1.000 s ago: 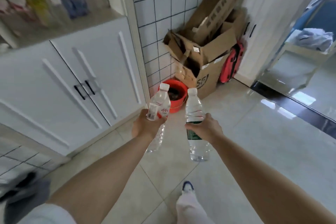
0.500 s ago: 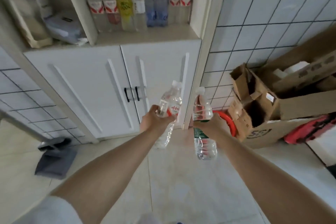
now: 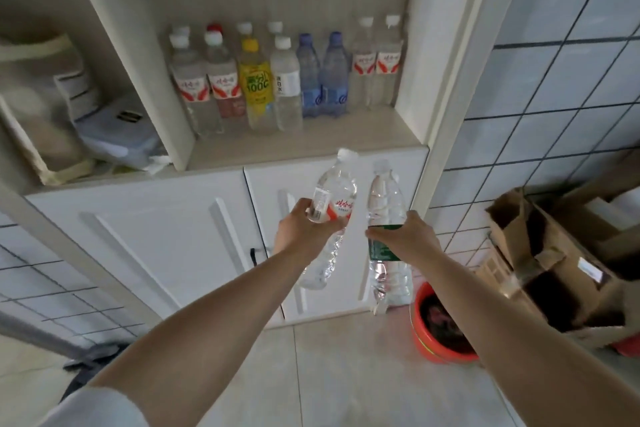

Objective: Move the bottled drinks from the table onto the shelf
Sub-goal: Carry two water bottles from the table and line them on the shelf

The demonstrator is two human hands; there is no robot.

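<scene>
My left hand (image 3: 304, 229) grips a clear water bottle with a red-and-white label (image 3: 334, 199) around its middle, cap tilted up to the right. My right hand (image 3: 403, 236) grips a clear bottle with a green label (image 3: 386, 198), held upright. Both bottles hang in front of the white cabinet doors, just below the shelf (image 3: 311, 146). On that shelf stand several bottles (image 3: 287, 80): red-labelled clear ones, a yellow one, a white-labelled one and two blue ones. Bare shelf board lies in front of them.
White cabinet doors (image 3: 166, 239) with black handles sit under the shelf. A bag and a grey box (image 3: 114, 128) fill the left compartment. An orange bucket (image 3: 440, 329) and open cardboard boxes (image 3: 561, 253) stand on the floor at right, against a tiled wall.
The view has swung left and up from the boxes to the shelf. Both hands, each holding its bottle, have come closer to the cabinet and risen toward the shelf.
</scene>
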